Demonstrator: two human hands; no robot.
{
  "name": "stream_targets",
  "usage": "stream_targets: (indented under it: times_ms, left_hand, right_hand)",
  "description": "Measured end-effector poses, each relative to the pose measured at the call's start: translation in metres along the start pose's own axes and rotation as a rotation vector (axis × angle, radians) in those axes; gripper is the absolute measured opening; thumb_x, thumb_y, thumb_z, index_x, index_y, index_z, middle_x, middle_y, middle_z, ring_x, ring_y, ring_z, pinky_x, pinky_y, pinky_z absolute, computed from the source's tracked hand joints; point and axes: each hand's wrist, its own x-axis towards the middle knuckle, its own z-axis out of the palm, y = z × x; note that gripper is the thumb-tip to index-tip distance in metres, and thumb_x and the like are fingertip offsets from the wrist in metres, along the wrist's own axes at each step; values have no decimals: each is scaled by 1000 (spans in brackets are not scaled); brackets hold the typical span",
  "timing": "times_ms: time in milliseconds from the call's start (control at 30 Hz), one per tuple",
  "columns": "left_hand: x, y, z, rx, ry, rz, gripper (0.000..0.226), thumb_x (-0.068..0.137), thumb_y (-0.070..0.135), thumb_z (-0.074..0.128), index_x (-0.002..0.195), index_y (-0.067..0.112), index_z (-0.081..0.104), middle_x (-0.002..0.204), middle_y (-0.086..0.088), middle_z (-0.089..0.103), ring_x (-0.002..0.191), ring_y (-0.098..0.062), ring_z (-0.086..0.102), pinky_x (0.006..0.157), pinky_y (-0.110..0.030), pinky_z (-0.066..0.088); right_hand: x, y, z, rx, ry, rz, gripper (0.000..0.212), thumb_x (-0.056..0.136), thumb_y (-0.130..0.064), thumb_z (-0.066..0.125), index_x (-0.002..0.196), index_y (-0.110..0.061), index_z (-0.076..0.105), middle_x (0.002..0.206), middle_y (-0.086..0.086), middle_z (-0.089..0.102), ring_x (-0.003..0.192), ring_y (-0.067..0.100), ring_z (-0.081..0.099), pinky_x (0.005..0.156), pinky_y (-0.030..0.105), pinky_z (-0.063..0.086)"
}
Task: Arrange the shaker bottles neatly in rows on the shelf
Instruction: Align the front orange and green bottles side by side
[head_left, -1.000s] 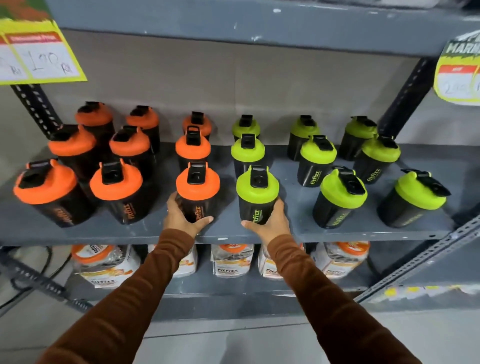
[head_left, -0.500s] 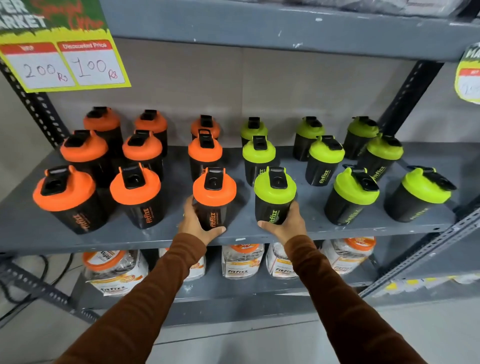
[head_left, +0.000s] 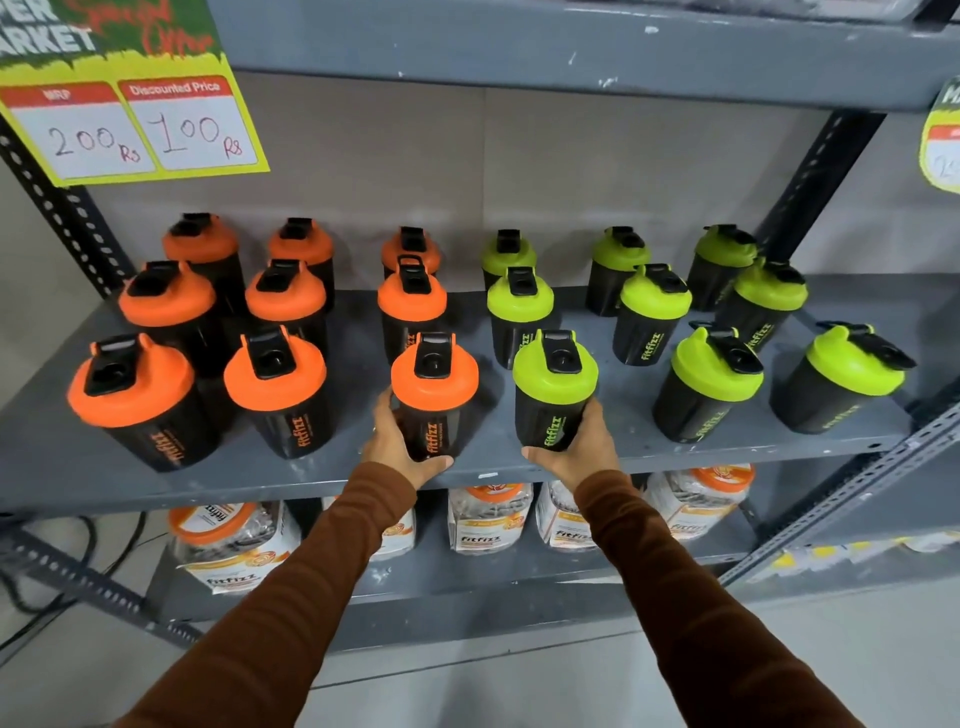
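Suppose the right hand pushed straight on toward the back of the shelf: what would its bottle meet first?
Probably the middle-row green-lidded bottle, directly behind the front green-lidded bottle that the right hand grips; depth is uncertain.

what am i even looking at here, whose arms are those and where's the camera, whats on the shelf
No machine here: a person wears a camera on the head, so the single picture looks forward and down along their own brown-sleeved arms. The grey metal shelf holds black shaker bottles in rows, orange lids on the left, green lids on the right. The left hand grips the front orange-lidded bottle; the right hand grips the front green-lidded bottle. Both bottles stand upright near the front edge. A price sign hangs above; packaged jars sit on the shelf below.
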Motion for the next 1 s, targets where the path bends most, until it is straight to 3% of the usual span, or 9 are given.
stream_targets:
  times_ms: [533,1000]
  left_hand:
    - [-7,6,-3,0,22,-43,100,58,9,82,136,13,19,136,-18,46,126,-34,42,108,-47,34]
    - [-13,12,0,-50,68,-53,98,57,2,81,134,9,22,137,-18,44,125,-33,44,107,-44,34]
  right_hand:
    - [3,3,0,-51,-7,26,85,56,-10,86,125,-7,36,127,14,55,116,30,54,99,37,44]
    - [13,11,-2,-27,-88,2,91,56,-7,86,130,-8,32,128,15,53,119,29,51,103,34,39]
